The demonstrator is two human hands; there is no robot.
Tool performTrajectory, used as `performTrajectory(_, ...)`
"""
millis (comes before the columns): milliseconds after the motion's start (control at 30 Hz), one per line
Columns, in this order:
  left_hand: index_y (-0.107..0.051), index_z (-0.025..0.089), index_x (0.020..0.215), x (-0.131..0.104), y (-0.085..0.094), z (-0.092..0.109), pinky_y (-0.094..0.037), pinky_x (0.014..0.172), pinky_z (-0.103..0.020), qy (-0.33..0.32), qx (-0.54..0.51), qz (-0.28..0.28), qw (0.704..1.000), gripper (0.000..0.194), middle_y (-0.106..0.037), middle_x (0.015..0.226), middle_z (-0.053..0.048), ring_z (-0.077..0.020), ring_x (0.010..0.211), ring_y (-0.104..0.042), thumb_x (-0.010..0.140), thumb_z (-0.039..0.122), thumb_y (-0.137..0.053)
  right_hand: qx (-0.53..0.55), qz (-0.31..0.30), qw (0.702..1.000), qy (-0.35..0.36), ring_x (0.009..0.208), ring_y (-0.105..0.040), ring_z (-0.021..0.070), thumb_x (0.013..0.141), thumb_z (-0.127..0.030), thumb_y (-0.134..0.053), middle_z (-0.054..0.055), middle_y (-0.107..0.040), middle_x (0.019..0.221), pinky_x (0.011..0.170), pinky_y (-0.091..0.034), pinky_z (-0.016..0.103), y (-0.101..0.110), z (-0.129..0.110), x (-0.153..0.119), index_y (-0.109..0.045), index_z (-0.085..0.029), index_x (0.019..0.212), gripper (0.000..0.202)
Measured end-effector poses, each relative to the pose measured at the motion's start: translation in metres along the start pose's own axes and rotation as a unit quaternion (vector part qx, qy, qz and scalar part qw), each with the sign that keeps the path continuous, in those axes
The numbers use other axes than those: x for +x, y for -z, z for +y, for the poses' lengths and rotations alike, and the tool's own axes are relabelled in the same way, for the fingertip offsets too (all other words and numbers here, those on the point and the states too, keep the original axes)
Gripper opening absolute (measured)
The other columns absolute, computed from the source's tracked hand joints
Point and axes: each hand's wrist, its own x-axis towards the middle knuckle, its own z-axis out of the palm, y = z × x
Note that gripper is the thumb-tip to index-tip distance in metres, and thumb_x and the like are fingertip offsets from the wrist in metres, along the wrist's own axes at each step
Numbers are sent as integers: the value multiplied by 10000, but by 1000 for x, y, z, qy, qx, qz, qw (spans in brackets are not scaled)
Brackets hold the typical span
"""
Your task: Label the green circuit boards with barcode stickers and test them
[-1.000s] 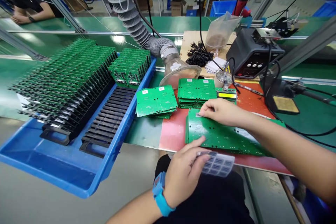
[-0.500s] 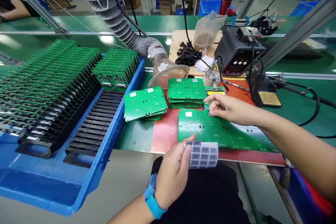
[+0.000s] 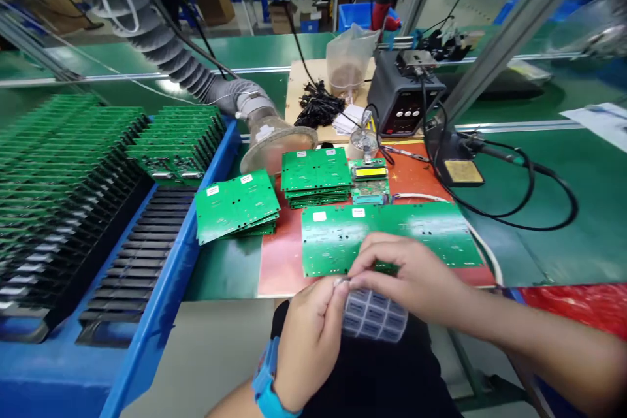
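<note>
Well left of the grip, green circuit boards [image 3: 63, 163] stand in rows in a blue tray [image 3: 171, 261]; nearer, just outside its rim, lies a skewed stack of boards [image 3: 240, 206]. The left hand [image 3: 311, 333], a blue band [image 3: 267, 385] at its wrist, pinches a sheet of labels [image 3: 375, 317] at its upper left edge, while a squarer stack of boards [image 3: 316, 173] sits beyond the grip. Directly ahead of the fingers, a long green board [image 3: 431, 228] now shows two white labels, one at left [image 3: 319, 216] and one [image 3: 358, 212] just uncovered as the right hand [image 3: 416, 274] leaves the board. That puts the work, seemingly, back at the sheet: the right hand's fingertips meet the left's at its edge, though whether they grasp a label cannot be told. Beyond and right of the grip are a display module [image 3: 369, 172] and a dark soldering station [image 3: 406, 104].
</note>
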Motion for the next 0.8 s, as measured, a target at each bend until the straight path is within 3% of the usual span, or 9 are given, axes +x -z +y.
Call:
performTrajectory(67, -433, 194, 602, 1, -5, -2, -316, 470, -201, -27, 16, -1, 1000, 348, -452, 536, 32, -93, 491, -431, 942, 248, -384, 16, 52, 998, -25, 723, -613, 125, 820, -271, -628, -4, -649, 746, 665, -478, 244, 10, 8, -3, -675, -215, 736, 112)
performTrajectory(167, -425, 192, 555, 0, -11, 0, -311, 438, -195, -46, 14, -11, 999, 383, -438, 495, 32, -91, 453, -421, 930, 269, -407, -57, 120, 987, -85, 776, -617, 147, 836, -339, -586, 11, -678, 811, 720, -469, 277, 49, 32, 1, -667, -214, 778, 160)
performTrajectory(267, -512, 188, 603, -4, -5, 5, -403, 500, -192, -39, -18, -6, 999, 365, -536, 556, 4, -111, 513, -517, 931, 296, -393, -158, 77, 972, -154, 718, -609, 162, 821, -371, -564, 19, -682, 775, 662, -457, 296, 90, 56, 14, -644, -200, 758, 200)
performTrajectory(333, -524, 185, 609, -6, 10, 0, -422, 498, -192, 9, -31, 57, 998, 388, -542, 554, 2, -117, 513, -525, 933, 343, -382, -193, 26, 967, -162, 662, -593, 157, 825, -370, -542, 14, -668, 722, 619, -445, 291, 104, 64, 22, -619, -198, 723, 214)
performTrajectory(467, -494, 185, 567, -3, 63, -42, -377, 384, -190, 172, -25, 227, 958, 451, -492, 470, 28, -109, 424, -437, 838, 547, -497, -258, -20, 957, -129, 680, -588, 162, 848, -309, -502, 26, -661, 728, 634, -435, 294, 98, 64, 29, -594, -200, 686, 216)
performTrajectory(567, -566, 162, 614, 11, 103, -81, -420, 432, -197, 231, -26, 197, 952, 475, -543, 502, 26, -123, 472, -489, 752, 616, -561, -344, 1, 934, -96, 764, -577, 207, 844, -273, -504, 54, -656, 758, 717, -412, 348, 82, 58, 24, -610, -194, 696, 199)
performTrajectory(700, -617, 148, 625, 31, 133, -102, -399, 570, -136, 223, 111, 209, 946, 340, -553, 552, 82, -85, 599, -519, 783, 445, -572, -517, 89, 851, -32, 855, -543, 296, 836, -337, -536, 119, -626, 828, 766, -373, 433, 77, 53, 10, -646, -162, 882, 211)
performTrajectory(733, -615, 148, 610, 35, 137, -101, -383, 586, -123, 227, 137, 216, 940, 318, -550, 551, 96, -74, 613, -516, 793, 400, -555, -522, 110, 845, -25, 875, -539, 307, 833, -349, -539, 133, -623, 861, 773, -376, 441, 82, 54, 7, -632, -149, 970, 260)
performTrajectory(800, -620, 149, 616, 41, 139, -93, -368, 617, -114, 240, 162, 224, 931, 292, -566, 567, 118, -65, 645, -524, 808, 344, -518, -460, 126, 878, -34, 877, -550, 287, 843, -337, -509, 132, -621, 901, 772, -405, 425, 99, 58, 0, -558, -133, 1123, 350)
